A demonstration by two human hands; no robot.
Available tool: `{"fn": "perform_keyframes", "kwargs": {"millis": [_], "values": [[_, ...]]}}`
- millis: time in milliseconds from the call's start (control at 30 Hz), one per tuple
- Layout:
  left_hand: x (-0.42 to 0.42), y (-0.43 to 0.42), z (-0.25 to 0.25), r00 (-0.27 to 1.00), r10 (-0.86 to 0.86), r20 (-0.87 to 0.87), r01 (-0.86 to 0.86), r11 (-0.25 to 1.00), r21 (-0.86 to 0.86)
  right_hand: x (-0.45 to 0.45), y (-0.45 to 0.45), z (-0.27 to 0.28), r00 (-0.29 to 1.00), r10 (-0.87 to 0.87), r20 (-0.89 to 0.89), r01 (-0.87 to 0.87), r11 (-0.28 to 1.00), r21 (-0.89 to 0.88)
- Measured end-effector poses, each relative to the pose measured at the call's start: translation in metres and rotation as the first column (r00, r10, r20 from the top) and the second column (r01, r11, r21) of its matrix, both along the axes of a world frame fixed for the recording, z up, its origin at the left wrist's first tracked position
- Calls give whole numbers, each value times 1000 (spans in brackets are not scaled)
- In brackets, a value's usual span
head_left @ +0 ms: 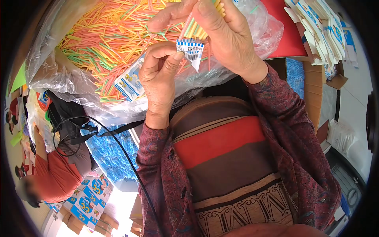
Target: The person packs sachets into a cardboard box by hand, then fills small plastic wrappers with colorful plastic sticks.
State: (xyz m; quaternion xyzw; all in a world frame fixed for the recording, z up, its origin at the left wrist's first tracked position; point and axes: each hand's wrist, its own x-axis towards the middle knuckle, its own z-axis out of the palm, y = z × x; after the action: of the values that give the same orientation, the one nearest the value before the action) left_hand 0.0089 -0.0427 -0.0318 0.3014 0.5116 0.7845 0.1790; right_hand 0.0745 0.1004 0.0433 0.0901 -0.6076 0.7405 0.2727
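My left hand (159,77) pinches the edge of a small blue-and-white printed packet (192,55) with a barcode and a pointed lower end. My right hand (231,41) grips a bundle of thin yellow and pink sticks (200,31) just above it. The bundle's lower ends meet the packet's striped top edge; how far they reach inside is hidden. Beneath both hands spreads a large heap of pink, yellow, orange and green sticks (106,43) in a clear plastic bag. Another printed packet (132,81) lies on the heap beside my left hand.
Clear plastic (268,31) bunches along the bag's right side, over a red surface (278,14). Flat printed cartons (319,27) are stacked at upper right. Blue packets (112,152) fill a container at lower left. A person in a red top (59,173) sits at left. A black cable (130,162) crosses beside me.
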Motion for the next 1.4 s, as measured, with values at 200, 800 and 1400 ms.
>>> {"fn": "perform_keyframes", "kwargs": {"millis": [200, 800, 1400], "values": [[-1, -1, -2, 997, -1, 82, 1, 1000, 2, -22, 14, -21, 942, 63, -329, 72, 921, 383], [-6, 6, -5, 906, 182, -383, -241, 964, -112, 28, 6, -10, 859, -479, 184, 372, 828, 419], [-7, 5, -7, 867, 225, -445, -320, 935, -151, 17, 8, -43, 894, -371, 251, 226, 857, 463]]}}
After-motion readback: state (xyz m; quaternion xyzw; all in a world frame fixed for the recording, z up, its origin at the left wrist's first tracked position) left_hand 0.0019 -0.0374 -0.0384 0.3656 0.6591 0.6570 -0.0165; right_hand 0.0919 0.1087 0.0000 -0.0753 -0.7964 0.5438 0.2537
